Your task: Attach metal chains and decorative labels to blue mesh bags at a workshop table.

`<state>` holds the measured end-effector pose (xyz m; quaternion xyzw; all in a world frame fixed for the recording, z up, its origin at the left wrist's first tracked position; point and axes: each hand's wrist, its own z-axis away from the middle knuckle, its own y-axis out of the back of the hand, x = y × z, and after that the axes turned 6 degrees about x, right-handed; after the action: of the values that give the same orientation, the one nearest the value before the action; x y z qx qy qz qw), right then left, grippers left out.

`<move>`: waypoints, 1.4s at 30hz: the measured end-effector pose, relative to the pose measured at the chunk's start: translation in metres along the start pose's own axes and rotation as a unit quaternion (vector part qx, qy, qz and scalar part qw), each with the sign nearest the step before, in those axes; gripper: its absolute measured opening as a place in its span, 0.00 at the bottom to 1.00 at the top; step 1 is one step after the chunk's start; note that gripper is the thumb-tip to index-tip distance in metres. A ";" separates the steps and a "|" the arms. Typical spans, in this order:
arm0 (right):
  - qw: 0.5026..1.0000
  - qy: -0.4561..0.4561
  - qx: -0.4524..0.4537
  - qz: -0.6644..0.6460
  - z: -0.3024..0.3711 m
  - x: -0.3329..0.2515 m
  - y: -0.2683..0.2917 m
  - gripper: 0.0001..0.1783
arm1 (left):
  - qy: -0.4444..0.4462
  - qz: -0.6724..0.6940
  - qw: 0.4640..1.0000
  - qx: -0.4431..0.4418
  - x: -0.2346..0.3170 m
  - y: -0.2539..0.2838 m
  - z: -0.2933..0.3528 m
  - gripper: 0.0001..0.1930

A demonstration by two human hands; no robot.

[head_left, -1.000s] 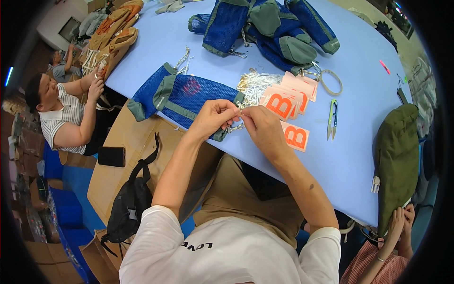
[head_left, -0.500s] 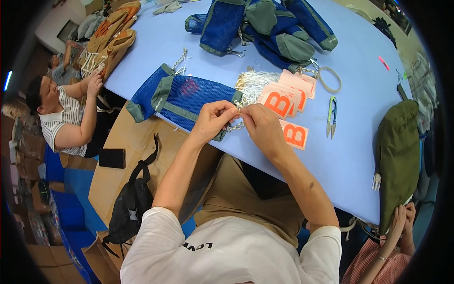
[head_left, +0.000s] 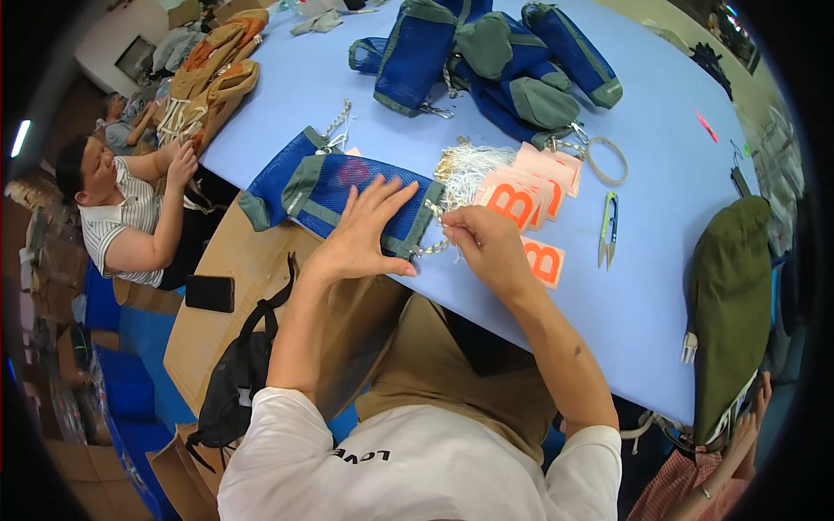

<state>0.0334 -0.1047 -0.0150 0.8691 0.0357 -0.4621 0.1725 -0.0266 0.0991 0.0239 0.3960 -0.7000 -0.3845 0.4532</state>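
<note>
A blue mesh bag [head_left: 347,187] with grey-green trim lies on the light blue table [head_left: 660,286] in front of me. My left hand [head_left: 365,230] rests flat on the bag with its fingers spread. My right hand [head_left: 486,247] pinches the bag's twisted drawstring cord [head_left: 432,246] at the bag's right end. Just beyond my right hand lie a bundle of white strings [head_left: 469,169] and a stack of orange-pink tags [head_left: 526,191]. One more tag [head_left: 546,260] lies beside my right wrist.
Thread snips [head_left: 608,227] lie right of the tags. A pile of blue and green bags [head_left: 486,61] sits further back, an olive bag [head_left: 730,304] at the right edge. A person in a striped shirt [head_left: 122,217] works at left. A black bag [head_left: 239,382] hangs below.
My left hand has let go of the cord and spread flat on the mesh bag. My right hand still pinches the cord at the bag's end.
</note>
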 end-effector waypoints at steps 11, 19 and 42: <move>0.966 -0.088 -0.203 0.133 -0.001 -0.016 0.021 0.17 | 0.013 -0.009 0.999 0.040 -0.003 0.009 0.014 0.08; 0.977 -0.107 -0.174 0.058 -0.011 -0.027 0.034 0.08 | 0.005 -0.076 0.979 0.190 -0.005 0.060 0.011 0.06; 0.956 0.138 -0.009 0.258 -0.165 0.012 -0.064 0.16 | 0.266 -0.216 0.935 0.088 -0.171 0.012 -0.033 0.24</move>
<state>0.1566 0.0091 0.0431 0.9025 -0.1619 -0.2775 0.2870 0.0495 0.2523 -0.0122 0.6640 -0.4822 -0.2906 0.4921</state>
